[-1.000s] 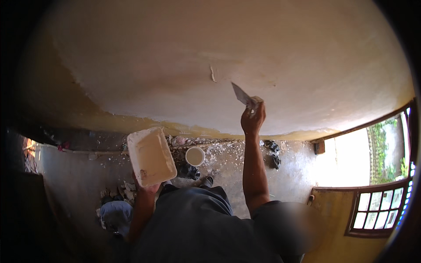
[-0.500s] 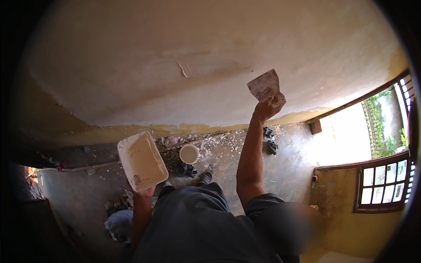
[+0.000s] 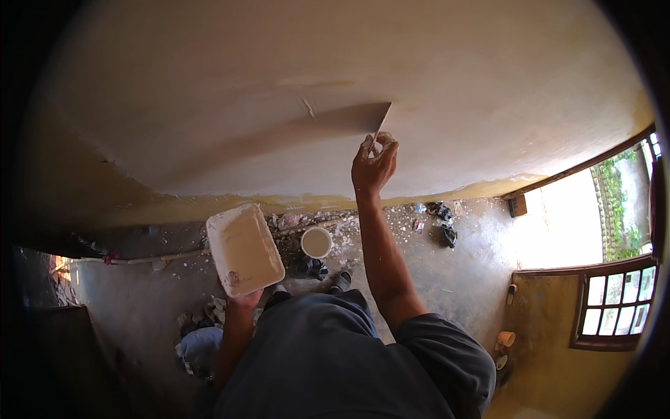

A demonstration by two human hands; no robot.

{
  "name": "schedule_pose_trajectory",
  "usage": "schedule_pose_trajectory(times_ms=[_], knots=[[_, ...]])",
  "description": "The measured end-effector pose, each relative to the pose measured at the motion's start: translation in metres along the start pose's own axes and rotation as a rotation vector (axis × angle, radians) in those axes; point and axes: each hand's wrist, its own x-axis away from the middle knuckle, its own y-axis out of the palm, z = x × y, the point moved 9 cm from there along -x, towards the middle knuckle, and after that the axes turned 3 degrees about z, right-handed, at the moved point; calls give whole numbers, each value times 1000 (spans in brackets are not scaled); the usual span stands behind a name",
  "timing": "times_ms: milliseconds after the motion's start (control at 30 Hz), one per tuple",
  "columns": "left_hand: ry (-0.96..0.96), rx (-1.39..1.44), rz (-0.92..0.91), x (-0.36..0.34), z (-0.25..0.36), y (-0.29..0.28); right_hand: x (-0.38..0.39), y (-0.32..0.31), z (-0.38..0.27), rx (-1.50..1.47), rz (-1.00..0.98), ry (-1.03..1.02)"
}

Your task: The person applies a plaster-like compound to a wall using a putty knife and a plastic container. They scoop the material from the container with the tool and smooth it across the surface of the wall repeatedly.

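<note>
While I follow the head view from my remote post, I take the tray [image 3: 219,244] as landmark. Up beyond it, a wall [image 3: 244,56] skimmed in pale, matte putty, with a yellowish band along its foot. One thin raised ridge [image 3: 308,107] stands on that coat, up and right of the tray. Floor [image 3: 447,279] right of the tray: grey, hard, strewn with white flakes [image 3: 342,234]. Just right of the tray, a round white bucket [image 3: 316,242] and a crumpled black bag [image 3: 311,267].

Tray itself: oblong, rounded corners, off-white, rim smeared; creamy paste [image 3: 249,241] inside, darker blotch at the near end. The left hand [image 3: 246,299] has hold of that near end from below. The right hand [image 3: 375,164], up and right of the tray, is closed in a pinch on a scraper [image 3: 383,119], its thin flat blade nearly edge-on to me.

Hard to make out: the left fingers, hidden beneath the tray; the scraper's handle, mostly covered by the grip; whether the blade touches the wall, which I cannot tell. Below and left of the tray, a pale-blue bundle [image 3: 200,347] is dim. Far right of the tray, a bright opening [image 3: 558,230] is washed out.
</note>
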Motion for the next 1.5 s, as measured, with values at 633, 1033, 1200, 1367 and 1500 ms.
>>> schedule_pose_trajectory(times_ms=[633,1033,1200,1367,1500], knots=[[119,62,33,9,57,-16,94,55,-112,-243,-44,-443],[127,24,46,6,61,-5,111,46,-53,395,-329,-666],[74,48,2,8,53,-23,28,-6,-34,49,105,39],[44,51,-42,7,50,-9,6,37,-80,-119,150,202],[79,33,-57,5,56,-8,44,87,-122,-7,51,-230]])
